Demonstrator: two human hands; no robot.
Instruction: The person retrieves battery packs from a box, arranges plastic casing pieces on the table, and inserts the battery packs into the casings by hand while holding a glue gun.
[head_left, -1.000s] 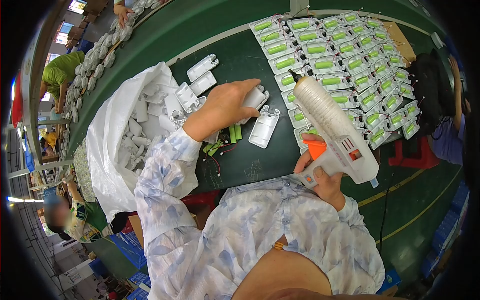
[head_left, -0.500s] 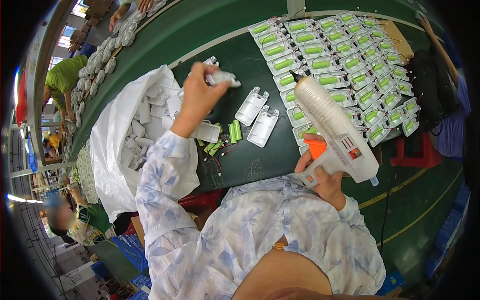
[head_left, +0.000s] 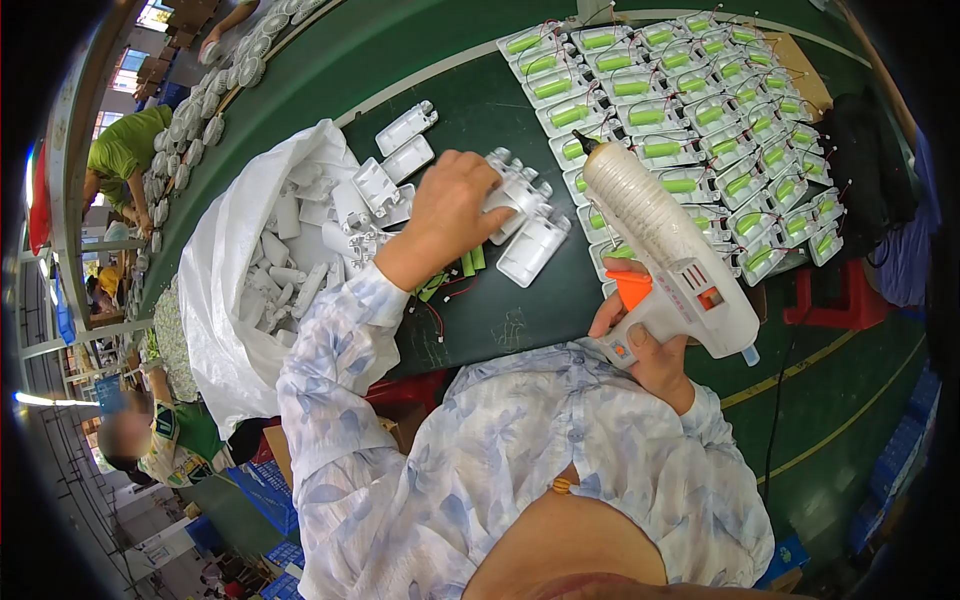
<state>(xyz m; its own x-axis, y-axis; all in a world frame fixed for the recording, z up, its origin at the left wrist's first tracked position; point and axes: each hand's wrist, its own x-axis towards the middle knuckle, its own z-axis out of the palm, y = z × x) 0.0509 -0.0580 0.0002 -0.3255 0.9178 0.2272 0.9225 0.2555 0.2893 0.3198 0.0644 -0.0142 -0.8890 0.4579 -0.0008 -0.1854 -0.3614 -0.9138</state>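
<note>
My left hand [head_left: 448, 205] is over the dark green table, its thumb and fingers closed around the near end of a white plastic shell [head_left: 518, 186]. Beneath and beside that piece lies another white shell [head_left: 534, 251], open side up. Green battery cells [head_left: 470, 262] with thin wires are partly hidden behind my left wrist. My right hand [head_left: 650, 350] grips a white hot glue gun [head_left: 690, 290] with an orange trigger [head_left: 628, 284]; its dark nozzle [head_left: 585, 142] points up and away from me, toward the rows of shells.
Rows of white shells with green cells and wires [head_left: 680, 150] cover the table's right side. A white sack [head_left: 215, 300] of loose shells lies at left, with several shells [head_left: 405, 130] beside it. A red stool [head_left: 835, 300] stands at right. Other people work at left.
My left hand has moved right and down with a white shell, bringing it onto the shells on the table. The glue gun stays in my right hand, almost unmoved.
</note>
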